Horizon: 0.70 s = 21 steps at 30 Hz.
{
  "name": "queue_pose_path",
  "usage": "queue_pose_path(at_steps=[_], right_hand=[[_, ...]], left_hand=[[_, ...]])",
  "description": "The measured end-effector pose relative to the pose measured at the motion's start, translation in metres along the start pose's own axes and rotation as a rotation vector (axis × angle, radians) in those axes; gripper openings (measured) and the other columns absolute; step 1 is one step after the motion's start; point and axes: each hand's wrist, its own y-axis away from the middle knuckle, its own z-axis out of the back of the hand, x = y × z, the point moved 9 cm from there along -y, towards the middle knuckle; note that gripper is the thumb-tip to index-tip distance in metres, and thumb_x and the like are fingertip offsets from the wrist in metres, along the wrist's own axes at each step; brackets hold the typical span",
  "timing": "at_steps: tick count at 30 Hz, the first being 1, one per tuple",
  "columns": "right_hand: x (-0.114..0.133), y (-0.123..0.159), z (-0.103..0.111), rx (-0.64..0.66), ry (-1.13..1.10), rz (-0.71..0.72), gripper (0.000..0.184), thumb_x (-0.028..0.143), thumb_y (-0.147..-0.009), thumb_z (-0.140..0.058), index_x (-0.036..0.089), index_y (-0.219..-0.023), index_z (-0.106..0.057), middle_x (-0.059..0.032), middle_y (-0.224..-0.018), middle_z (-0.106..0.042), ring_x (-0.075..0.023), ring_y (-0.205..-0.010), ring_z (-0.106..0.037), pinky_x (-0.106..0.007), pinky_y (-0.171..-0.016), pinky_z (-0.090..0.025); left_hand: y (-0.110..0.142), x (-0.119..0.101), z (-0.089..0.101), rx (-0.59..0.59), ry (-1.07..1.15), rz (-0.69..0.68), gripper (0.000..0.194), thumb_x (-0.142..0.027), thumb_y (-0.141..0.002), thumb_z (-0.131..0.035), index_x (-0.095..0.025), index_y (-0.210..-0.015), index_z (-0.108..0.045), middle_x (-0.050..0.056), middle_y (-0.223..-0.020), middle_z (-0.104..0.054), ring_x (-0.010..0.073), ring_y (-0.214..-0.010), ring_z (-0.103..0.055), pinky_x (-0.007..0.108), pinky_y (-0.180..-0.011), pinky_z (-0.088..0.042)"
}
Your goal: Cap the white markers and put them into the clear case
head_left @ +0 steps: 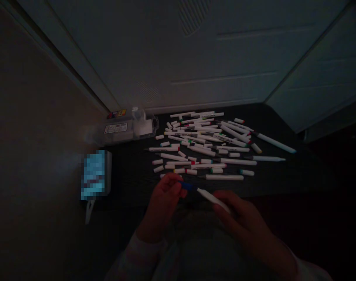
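My left hand [166, 205] pinches a dark blue piece [188, 186], which looks like a marker cap, between thumb and fingers. Closed around the white barrel of a marker [210, 196] is my right hand [239, 216]. The marker's dark tip meets or nearly meets the blue piece; in this dim light I cannot tell whether they touch. Just beyond both hands lies a heap of white markers [207, 138], many uncapped with grey tips. Loose white caps with coloured ends are scattered among them, such as a teal-ended cap [247, 172]. One uncapped marker [224, 177] lies closest to my hands.
A clear plastic case [127, 134] with a label stands at the table's back left. In front of it is a device with a lit, blurred screen [93, 175] and a strap. The dark table [131, 171] backs onto a pale panelled surface [195, 58].
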Motion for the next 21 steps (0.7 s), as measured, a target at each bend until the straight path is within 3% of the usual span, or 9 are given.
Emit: queue_pose_path(at_steps=[11, 21], right_hand=[[0.0001, -0.0029, -0.0005, 0.015, 0.028, 0.000, 0.022, 0.036, -0.089, -0.044, 0.022, -0.101, -0.055, 0.0006, -0.085, -0.063, -0.0097, -0.070, -0.057, -0.019, -0.060, -0.043], [0.0019, -0.0052, 0.0024, -0.012, 0.085, 0.067, 0.018, 0.030, -0.088, -0.047, 0.024, -0.102, -0.055, 0.0011, -0.091, -0.063, -0.0095, -0.077, -0.059, -0.019, -0.068, -0.046]], left_hand=[[-0.0048, 0.0020, 0.0030, 0.005, -0.133, -0.021, 0.018, -0.027, -0.062, -0.068, -0.018, -0.073, -0.057, -0.004, -0.059, -0.053, 0.0080, -0.056, -0.047, 0.021, -0.054, -0.036], [-0.0036, 0.0011, 0.0054, 0.060, -0.348, -0.034, 0.015, -0.025, -0.065, -0.068, -0.019, -0.078, -0.062, -0.003, -0.068, -0.058, 0.0077, -0.061, -0.049, 0.018, -0.057, -0.039]])
